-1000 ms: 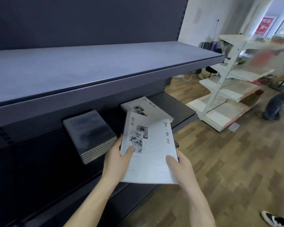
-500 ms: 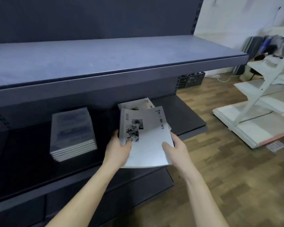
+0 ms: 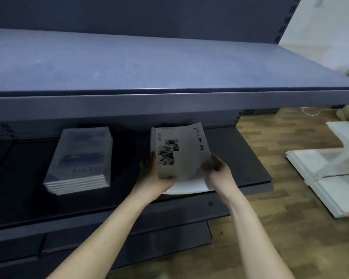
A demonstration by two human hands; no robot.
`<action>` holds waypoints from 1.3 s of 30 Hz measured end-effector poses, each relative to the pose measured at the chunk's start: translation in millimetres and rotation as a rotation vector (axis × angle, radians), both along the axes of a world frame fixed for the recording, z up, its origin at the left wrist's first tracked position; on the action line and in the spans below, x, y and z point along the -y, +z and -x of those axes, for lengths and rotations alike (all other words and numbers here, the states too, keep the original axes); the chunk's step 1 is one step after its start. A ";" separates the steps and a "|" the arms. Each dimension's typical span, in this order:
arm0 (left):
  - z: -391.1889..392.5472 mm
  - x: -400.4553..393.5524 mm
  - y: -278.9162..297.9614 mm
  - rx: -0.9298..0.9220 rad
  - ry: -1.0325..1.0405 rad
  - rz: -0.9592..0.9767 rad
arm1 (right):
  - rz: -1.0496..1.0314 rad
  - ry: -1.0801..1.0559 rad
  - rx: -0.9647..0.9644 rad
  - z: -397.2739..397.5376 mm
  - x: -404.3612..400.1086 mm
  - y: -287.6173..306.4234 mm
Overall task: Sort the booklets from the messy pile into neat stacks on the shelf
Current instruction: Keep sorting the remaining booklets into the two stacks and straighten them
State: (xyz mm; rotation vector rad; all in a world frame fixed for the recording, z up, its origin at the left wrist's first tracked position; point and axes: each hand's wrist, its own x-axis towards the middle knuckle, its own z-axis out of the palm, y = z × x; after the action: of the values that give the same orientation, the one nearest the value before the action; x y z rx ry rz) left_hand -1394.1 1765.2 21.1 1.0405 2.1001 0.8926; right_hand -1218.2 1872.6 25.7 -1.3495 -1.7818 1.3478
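A white booklet (image 3: 186,152) with small photos and the title "Time Memory" lies over the white stack on the dark middle shelf (image 3: 248,158). My left hand (image 3: 151,174) grips its left edge, thumb on the cover. At the booklet's right lower corner my right hand (image 3: 218,174) holds the edge; it is blurred. A white page (image 3: 187,187) of the stack shows beneath. To the left, a neat stack of blue-grey booklets (image 3: 81,160) sits on the same shelf, apart from my hands.
A wide blue-grey upper shelf (image 3: 149,67) overhangs the middle shelf close above the booklets. A lower dark shelf (image 3: 169,236) lies below. White shelf panels (image 3: 330,170) lie on the wooden floor to the right.
Both hands have carried the white booklet forward and down onto the white stack on the middle shelf. The view has swung left and closer.
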 end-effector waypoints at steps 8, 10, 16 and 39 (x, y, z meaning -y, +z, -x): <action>-13.9 -36.2 -0.7 -0.108 0.050 0.138 | -0.005 0.179 0.201 15.2 -65.1 -31.4; -20.4 -42.2 -0.6 -0.146 0.047 0.162 | -0.009 0.197 0.240 16.7 -73.3 -31.6; -30.8 -52.7 -10.8 -0.225 0.155 0.196 | -0.048 0.190 0.306 17.1 -89.2 -33.1; -17.3 -41.0 -32.9 -0.145 0.015 0.199 | -0.092 0.560 0.301 -7.1 -76.1 -53.5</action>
State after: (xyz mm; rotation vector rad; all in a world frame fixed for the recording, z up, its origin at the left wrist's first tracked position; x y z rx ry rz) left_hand -1376.8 1806.2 -11.8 1.0113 2.2665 0.6157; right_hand -1211.1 1948.8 -27.8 -1.0864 -2.5284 1.3548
